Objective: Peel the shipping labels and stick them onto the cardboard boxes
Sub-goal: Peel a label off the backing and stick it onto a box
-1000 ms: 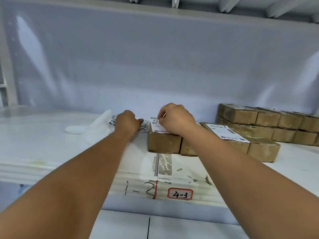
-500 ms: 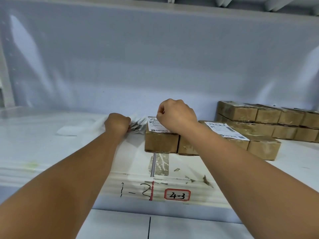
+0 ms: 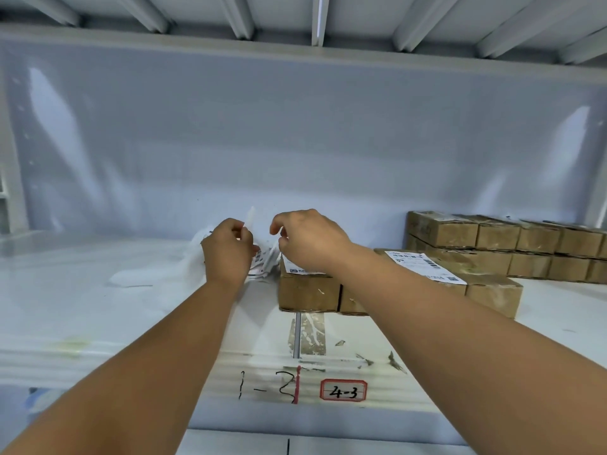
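Observation:
A row of brown cardboard boxes lies on the white shelf [image 3: 98, 310]. The nearest box [image 3: 308, 292] carries a white shipping label [image 3: 300, 269] on top, partly under my right wrist. Another labelled box [image 3: 423, 264] lies to its right. My left hand [image 3: 228, 251] grips a bundle of label sheets [image 3: 264, 262] just left of the nearest box, with a thin white strip sticking up above its fingers. My right hand [image 3: 307, 239] hovers over the box's far left corner, fingers curled toward the bundle; whether it pinches a label edge is hidden.
Two stacked rows of brown boxes [image 3: 512, 247] stand at the back right. Loose white backing paper [image 3: 138, 277] lies left of my left hand. The shelf's front edge bears a handwritten "1-2" and a red-framed "4-3" tag [image 3: 343, 390]. A grey back wall closes the shelf.
My right hand has lifted off the label on the nearest box and moved left toward the bundle. My left hand has raised the bundle of sheets beside the box.

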`<action>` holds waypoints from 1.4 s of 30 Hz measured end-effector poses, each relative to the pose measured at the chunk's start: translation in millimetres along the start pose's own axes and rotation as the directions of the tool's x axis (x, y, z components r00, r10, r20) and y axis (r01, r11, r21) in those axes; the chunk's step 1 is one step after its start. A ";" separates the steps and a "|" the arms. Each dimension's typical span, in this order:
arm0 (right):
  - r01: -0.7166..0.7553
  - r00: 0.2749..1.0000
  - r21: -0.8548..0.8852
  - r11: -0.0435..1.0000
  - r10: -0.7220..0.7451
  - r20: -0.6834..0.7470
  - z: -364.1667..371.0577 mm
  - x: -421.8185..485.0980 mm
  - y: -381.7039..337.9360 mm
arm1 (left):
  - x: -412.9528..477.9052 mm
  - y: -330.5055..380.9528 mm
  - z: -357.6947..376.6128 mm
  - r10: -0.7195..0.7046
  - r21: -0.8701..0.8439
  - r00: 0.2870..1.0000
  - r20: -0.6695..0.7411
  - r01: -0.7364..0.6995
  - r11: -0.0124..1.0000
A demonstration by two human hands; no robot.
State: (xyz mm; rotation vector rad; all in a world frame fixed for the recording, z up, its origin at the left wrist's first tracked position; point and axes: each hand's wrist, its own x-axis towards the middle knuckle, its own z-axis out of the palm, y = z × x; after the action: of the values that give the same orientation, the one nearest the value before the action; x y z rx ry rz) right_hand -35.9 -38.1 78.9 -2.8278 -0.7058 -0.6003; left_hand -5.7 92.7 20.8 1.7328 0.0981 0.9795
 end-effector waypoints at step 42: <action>-0.282 0.881 -0.152 0.947 0.318 0.349 67.0 86.4 -3.2 | 8.1 -11.7 -1.1 -0.118 0.180 0.993 0.032 0.110 0.977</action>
State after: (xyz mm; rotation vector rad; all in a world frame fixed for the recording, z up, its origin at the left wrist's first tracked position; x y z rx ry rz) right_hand 55.3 17.3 54.7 -3.0867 -0.2734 -0.0476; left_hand 3.5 102.5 15.7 1.8886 0.2619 0.8707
